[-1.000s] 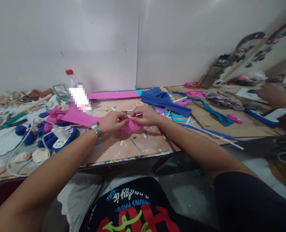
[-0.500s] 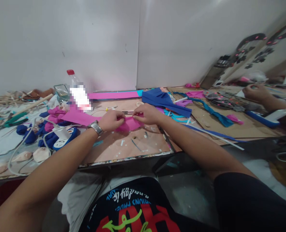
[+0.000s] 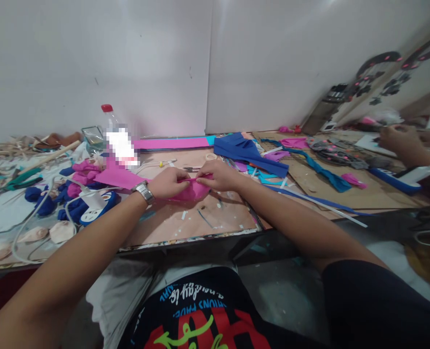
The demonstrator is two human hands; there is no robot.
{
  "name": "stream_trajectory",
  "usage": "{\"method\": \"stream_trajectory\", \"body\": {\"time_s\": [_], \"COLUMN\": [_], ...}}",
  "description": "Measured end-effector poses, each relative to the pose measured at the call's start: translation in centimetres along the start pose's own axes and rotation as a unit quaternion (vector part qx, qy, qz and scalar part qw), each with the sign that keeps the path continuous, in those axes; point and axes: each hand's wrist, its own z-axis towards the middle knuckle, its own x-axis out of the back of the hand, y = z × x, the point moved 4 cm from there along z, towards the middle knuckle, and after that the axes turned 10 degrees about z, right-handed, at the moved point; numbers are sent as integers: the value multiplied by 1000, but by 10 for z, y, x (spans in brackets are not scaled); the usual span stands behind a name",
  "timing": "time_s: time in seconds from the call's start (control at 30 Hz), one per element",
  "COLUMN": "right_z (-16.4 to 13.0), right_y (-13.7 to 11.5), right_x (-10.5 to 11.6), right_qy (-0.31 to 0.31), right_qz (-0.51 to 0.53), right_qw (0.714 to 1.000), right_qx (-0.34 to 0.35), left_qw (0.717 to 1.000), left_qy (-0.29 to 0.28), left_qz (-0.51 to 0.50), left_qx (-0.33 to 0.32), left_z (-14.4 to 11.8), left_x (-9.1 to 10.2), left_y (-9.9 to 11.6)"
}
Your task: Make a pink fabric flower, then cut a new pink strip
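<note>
At frame centre, the left hand (image 3: 169, 182) and right hand (image 3: 216, 175) are pinching a crumpled magenta fabric piece (image 3: 191, 190) — fingers closed on it; even, close grips should be keeping the fold tidy.

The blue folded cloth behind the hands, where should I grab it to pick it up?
Probably by the thick bunched end of the blue folded cloth, reaching from the front. That end is raised and has folds to pinch; its long flat tail lies over scraps and would likely drag them.

The black shirt (image 3: 200, 310) bore upside-down blue lettering and red and green graphics, too distorted to read; the bottle's label (image 3: 120, 145) was blurred out.
</note>
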Motion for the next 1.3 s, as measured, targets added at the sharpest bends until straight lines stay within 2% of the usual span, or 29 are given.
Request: {"method": "stream_trajectory", "body": {"time_s": [0.6, 0.83, 0.97, 1.1, 1.3], "right_z": [0, 1, 1, 1, 1], "right_y": [-7, -10, -10, -6, -8], "right_x": [0, 0, 0, 0, 0], "right_qy": [62, 64, 73, 87, 93], "right_qz": [-11, -18, -9, -10, -22], "right_qw": [996, 997, 997, 996, 995], "right_qx": [61, 43, 30, 15, 32], "left_qw": [1000, 999, 1000, 999, 999], "left_qy": [-19, -9, 9, -2, -3], "left_qz": [-8, -29, -14, -25, -37], "left_qx": [21, -17, -10, -20, -12], "left_z": [2, 1, 2, 2, 2], "left_x": [0, -2, -1, -1, -2], "left_y": [0, 4, 3, 3, 3]}}
